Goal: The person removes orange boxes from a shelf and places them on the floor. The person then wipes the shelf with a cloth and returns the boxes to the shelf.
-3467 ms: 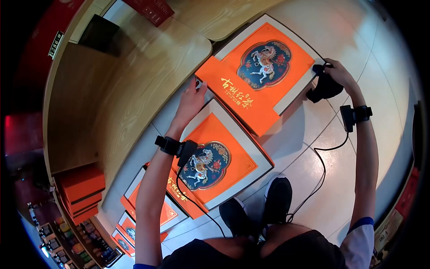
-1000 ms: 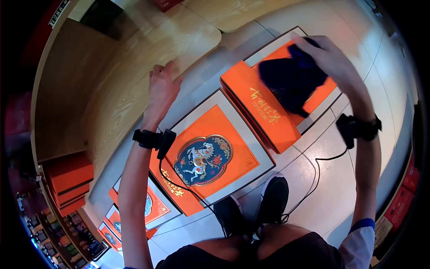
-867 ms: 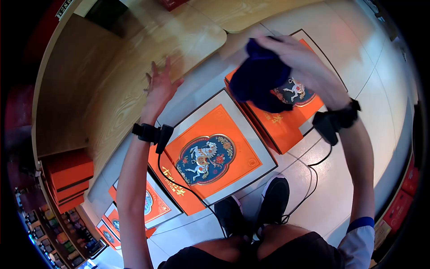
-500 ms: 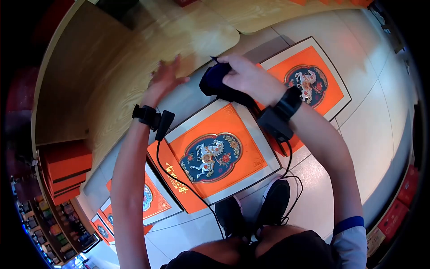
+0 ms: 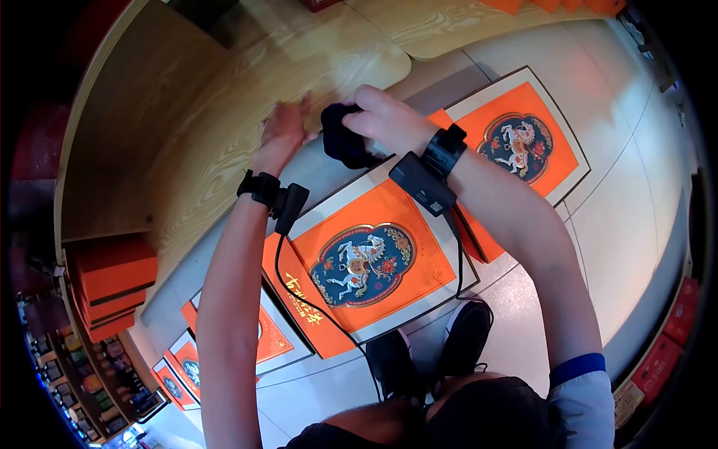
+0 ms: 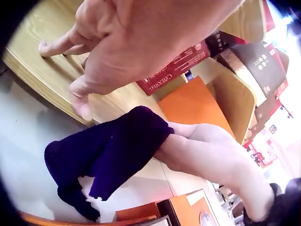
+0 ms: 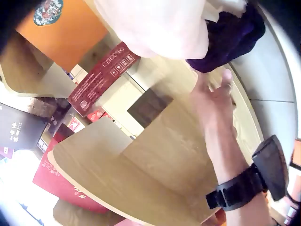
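Note:
A dark blue cloth (image 5: 344,140) hangs from my right hand (image 5: 383,120), whose fingers grip it over the gap between the wooden shelf (image 5: 224,135) and the boxes. The left wrist view shows the cloth (image 6: 110,148) drooping in folds below that grip. My left hand (image 5: 283,131) rests on the shelf near its edge, fingers spread and holding nothing. Close to both hands lies a large orange gift box (image 5: 422,254) with a white horse emblem on its lid. Behind my right forearm is a second such box (image 5: 557,146), partly covered by the arm.
Smaller orange boxes (image 5: 273,340) line the floor at lower left. A stack of orange boxes (image 5: 112,273) stands at the shelf's end. A red carton (image 7: 103,77) sits on the shelf. Cables run from both wrist cameras past my shoes (image 5: 389,359) on the tiled floor (image 5: 628,194).
My right hand has carried the cloth from the far box leftward to the shelf edge. My left hand has left the far box and come to the shelf, fingers spread.

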A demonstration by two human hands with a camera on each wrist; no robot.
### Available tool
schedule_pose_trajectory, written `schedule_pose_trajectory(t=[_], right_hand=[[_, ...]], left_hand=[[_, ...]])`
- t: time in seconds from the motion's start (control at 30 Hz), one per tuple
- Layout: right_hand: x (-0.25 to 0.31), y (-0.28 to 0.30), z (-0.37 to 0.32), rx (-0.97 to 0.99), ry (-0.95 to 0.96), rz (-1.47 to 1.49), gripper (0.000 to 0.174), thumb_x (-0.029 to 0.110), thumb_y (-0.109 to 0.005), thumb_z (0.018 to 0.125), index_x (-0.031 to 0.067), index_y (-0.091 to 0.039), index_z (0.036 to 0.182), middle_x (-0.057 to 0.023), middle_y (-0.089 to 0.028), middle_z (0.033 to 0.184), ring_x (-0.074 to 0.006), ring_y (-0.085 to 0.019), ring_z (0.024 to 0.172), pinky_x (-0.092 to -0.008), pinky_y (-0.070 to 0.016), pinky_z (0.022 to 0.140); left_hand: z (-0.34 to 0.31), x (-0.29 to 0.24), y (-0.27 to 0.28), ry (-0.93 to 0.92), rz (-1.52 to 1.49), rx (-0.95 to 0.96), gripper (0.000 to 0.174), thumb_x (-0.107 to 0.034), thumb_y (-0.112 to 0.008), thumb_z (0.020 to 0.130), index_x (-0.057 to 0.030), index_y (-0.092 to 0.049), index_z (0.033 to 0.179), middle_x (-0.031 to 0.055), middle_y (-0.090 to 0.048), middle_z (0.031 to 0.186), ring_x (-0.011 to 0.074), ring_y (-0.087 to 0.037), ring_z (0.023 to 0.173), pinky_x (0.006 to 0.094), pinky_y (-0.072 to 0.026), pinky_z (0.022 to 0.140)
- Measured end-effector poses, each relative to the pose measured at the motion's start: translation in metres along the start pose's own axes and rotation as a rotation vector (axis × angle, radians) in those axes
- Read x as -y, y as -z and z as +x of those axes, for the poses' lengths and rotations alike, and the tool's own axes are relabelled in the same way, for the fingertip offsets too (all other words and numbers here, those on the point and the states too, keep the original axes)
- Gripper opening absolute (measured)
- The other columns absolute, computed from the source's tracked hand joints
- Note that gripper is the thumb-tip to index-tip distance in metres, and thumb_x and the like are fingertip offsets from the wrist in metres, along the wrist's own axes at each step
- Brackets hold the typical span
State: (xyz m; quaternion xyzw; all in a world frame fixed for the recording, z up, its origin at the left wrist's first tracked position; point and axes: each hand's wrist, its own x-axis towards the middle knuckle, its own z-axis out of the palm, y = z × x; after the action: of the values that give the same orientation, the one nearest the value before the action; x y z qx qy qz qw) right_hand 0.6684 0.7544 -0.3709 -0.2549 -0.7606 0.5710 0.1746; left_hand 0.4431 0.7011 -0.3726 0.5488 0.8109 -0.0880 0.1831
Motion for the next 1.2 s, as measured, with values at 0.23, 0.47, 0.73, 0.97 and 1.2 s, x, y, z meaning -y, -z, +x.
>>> schedule_pose_trajectory(t=[0.23,0.47,0.73,0.97,1.2], right_hand=[[0.010,0.010,-0.004,-0.114,-0.075,0.102,0.041,0.016,-0.062,0.089,-0.0041,-0.061,0.125,-0.0213,-0.062,0.117,-0.0335,-0.062,0.113,-0.0379,-0.0512,0.095],[-0.012,0.029,-0.008,-0.039,0.221,-0.258,0.048,0.023,-0.062,0.095,-0.0061,-0.053,0.132,-0.0196,-0.065,0.123,-0.0244,-0.062,0.116,-0.0344,-0.0465,0.101],[-0.010,0.038,-0.011,-0.048,-0.125,0.294,0.045,0.018,-0.064,0.093,-0.0044,-0.055,0.131,-0.0172,-0.066,0.107,-0.0211,-0.067,0.096,-0.0328,-0.0540,0.080],[-0.006,0.053,-0.009,-0.036,-0.146,0.171,0.044,0.018,-0.062,0.095,-0.0043,-0.055,0.133,-0.0147,-0.068,0.112,-0.0201,-0.066,0.102,-0.0326,-0.0499,0.093],[-0.008,0.065,-0.009,0.015,-0.189,0.208,0.045,0.019,-0.063,0.095,-0.0043,-0.056,0.133,-0.0157,-0.067,0.115,-0.0208,-0.063,0.109,-0.0331,-0.0476,0.097]], left_hand=[[0.004,0.006,-0.007,-0.042,0.019,-0.031,0.096,-0.018,-0.087,0.075,-0.0392,-0.037,0.155,0.0256,-0.052,0.140,0.0421,-0.054,0.129,0.0462,-0.0483,0.107],[0.001,0.006,-0.009,-0.074,0.056,-0.061,0.095,-0.019,-0.086,0.076,-0.0383,-0.037,0.155,0.0273,-0.051,0.138,0.0432,-0.055,0.127,0.0472,-0.0484,0.105],[0.000,0.003,-0.011,-0.046,0.077,-0.067,0.096,-0.020,-0.086,0.076,-0.0384,-0.035,0.156,0.0254,-0.051,0.139,0.0426,-0.055,0.127,0.0471,-0.0485,0.105],[-0.004,-0.001,-0.008,-0.015,0.127,-0.074,0.097,-0.022,-0.086,0.077,-0.0379,-0.033,0.156,0.0241,-0.050,0.142,0.0411,-0.055,0.128,0.0476,-0.0489,0.106],[-0.003,-0.001,-0.009,0.006,0.084,-0.046,0.097,-0.020,-0.085,0.077,-0.0394,-0.033,0.156,0.0247,-0.048,0.146,0.0417,-0.050,0.134,0.0514,-0.0444,0.110]])
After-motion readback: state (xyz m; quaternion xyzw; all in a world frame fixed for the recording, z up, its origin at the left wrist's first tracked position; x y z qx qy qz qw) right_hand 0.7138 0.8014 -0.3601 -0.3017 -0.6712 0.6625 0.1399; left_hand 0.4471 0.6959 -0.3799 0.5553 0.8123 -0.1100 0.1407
